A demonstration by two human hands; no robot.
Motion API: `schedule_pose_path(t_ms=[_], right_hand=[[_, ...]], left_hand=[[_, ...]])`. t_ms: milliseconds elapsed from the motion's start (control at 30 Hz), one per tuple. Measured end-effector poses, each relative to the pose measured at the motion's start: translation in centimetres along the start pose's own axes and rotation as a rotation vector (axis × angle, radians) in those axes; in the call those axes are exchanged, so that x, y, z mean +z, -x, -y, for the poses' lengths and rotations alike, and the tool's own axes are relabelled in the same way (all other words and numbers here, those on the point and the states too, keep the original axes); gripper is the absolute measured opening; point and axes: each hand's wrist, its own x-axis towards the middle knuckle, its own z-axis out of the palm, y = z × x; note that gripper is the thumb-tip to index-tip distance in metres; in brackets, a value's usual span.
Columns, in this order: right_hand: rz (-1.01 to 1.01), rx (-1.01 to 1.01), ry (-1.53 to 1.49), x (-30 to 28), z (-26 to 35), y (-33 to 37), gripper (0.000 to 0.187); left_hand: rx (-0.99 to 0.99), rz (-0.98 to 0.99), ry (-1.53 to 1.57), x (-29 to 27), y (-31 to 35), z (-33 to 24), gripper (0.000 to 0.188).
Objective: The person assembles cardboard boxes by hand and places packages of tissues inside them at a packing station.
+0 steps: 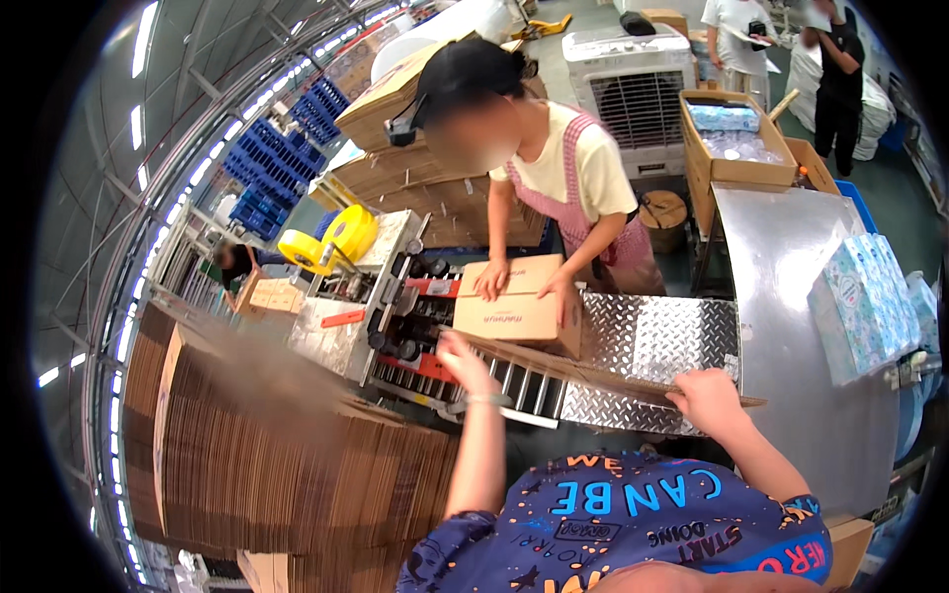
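Note:
A flattened cardboard box [613, 380] is seen nearly edge-on, spanning the front of the conveyor. My left hand [467, 364] grips it near its left end, fingers closed on the edge. Toward its right end, my right hand [708, 401] is closed on the same board. Just beyond it, a brown carton [509, 301] with its top flaps folded down lies on the conveyor. A co-worker opposite me has both hands on that carton, one on the top and one at its right end.
A taping machine with yellow tape rolls [351, 232] stands left of the carton. Stacked flat cardboard [287, 465] rises at my left. Rightward are a diamond-plate surface [667, 326], a metal table [781, 296] and blue-white packs [865, 306]. An open box [697, 163] sits behind.

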Motion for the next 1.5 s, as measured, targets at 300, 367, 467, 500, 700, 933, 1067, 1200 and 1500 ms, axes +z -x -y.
schedule_pose_path(t_ms=[300, 367, 467, 500, 700, 933, 1067, 1200, 1500], right_hand=[[0.737, 0.498, -0.668, -0.4, -0.8, -2.8, 0.058], [0.726, 0.634, -0.727, -1.6, -1.7, -3.8, 0.055], [0.549, 0.386, -0.086, -2.7, -0.2, -4.8, 0.047], [0.555, 0.324, 0.028, -2.5, 0.3, -4.3, 0.046], [0.213, 0.420, -0.152, -4.9, -6.8, 0.6, 0.047], [0.321, 0.768, -0.131, -5.4, -7.5, -1.4, 0.071], [0.294, 0.123, 0.062, 2.1, -11.7, 2.2, 0.089], [1.162, -0.215, 0.860, 5.2, -15.1, 0.9, 0.064], [0.533, 0.206, 0.238, -5.5, -13.5, -11.0, 0.039]], left_hand=[[0.162, 0.335, -0.091, 1.0, 5.4, 7.2, 0.127], [0.146, 0.396, -0.002, 0.6, 6.3, 6.2, 0.127], [0.144, 0.452, -0.032, -2.0, 6.1, 8.0, 0.124], [0.134, 0.489, -0.023, -2.9, 6.0, 8.3, 0.125], [-0.064, 1.341, -0.012, -4.1, 4.8, -2.4, 0.116], [0.323, 1.820, -0.405, 3.2, 12.6, 1.4, 0.117], [0.605, 1.716, -1.069, 7.4, 16.0, 3.1, 0.110], [1.074, 1.608, -1.398, 9.2, 17.6, 5.7, 0.088], [0.630, 2.340, -1.157, 7.6, 18.3, 2.6, 0.076]])
